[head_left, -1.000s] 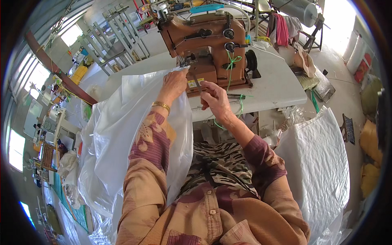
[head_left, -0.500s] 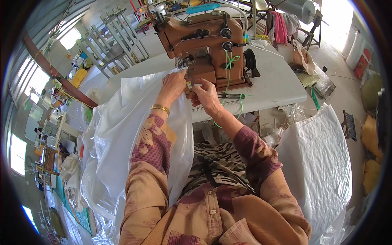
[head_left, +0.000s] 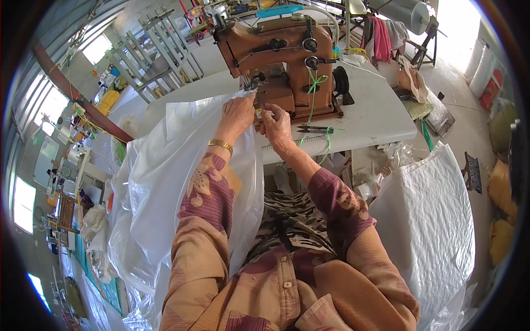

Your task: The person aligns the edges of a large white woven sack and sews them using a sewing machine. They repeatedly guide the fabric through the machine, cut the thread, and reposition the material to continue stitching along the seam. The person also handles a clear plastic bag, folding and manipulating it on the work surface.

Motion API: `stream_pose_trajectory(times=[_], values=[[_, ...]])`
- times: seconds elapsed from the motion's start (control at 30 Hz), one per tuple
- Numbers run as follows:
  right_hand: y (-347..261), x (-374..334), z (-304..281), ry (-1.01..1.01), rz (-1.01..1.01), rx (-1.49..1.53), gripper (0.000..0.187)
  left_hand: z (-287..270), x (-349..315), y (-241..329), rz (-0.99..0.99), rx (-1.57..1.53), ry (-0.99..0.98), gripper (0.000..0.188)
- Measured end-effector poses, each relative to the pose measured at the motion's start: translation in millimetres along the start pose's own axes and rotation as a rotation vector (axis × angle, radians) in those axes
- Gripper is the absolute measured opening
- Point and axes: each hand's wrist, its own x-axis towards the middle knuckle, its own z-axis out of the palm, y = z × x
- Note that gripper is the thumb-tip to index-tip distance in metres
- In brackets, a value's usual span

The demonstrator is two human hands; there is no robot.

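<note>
A brown sewing machine (head_left: 279, 47) stands on a pale table ahead of me. White plastic sheeting (head_left: 160, 165) hangs from its needle area down over the table's left side and beside my lap. My left hand (head_left: 237, 118), a gold bracelet on its wrist, grips the top edge of this sheeting just below the presser foot. Close beside it, my right hand (head_left: 277, 126) is pinched near the sheet's edge; whatever its fingertips hold is too small to make out. A pair of black thread snips (head_left: 314, 129) lies on the table right of my right hand.
Green string (head_left: 313, 83) is tied to the machine and trails over the table (head_left: 381, 118). A ruler strip (head_left: 298, 142) runs along the front edge. Folded white woven sheeting (head_left: 425, 215) hangs at my right. A metal rack (head_left: 157, 52) stands at the back left.
My right hand has shifted slightly left, closer to my left hand, its fingers more closed. My left hand stays on the sheeting. The whole view has moved a little.
</note>
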Motion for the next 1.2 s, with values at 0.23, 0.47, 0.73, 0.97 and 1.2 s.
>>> stream_pose_trajectory(times=[0.23,0.47,0.73,0.97,1.2], values=[[1,0,-4,-0.026,0.017,-0.014,0.041,5,-1,-5,0.008,0.006,0.022,0.040],[-3,6,-13,-0.047,-0.021,-0.177,0.035,5,-2,-4,0.025,-0.015,0.045,0.040],[-2,11,-25,-0.084,-0.187,-0.486,0.030,2,-7,-3,-0.030,-0.025,0.036,0.038],[-12,15,-28,-0.088,-0.243,-0.635,0.032,11,-8,-8,-0.005,-0.116,0.120,0.036],[-10,15,-29,-0.113,-0.353,-0.644,0.031,14,-13,-2,-0.075,-0.141,0.128,0.030]])
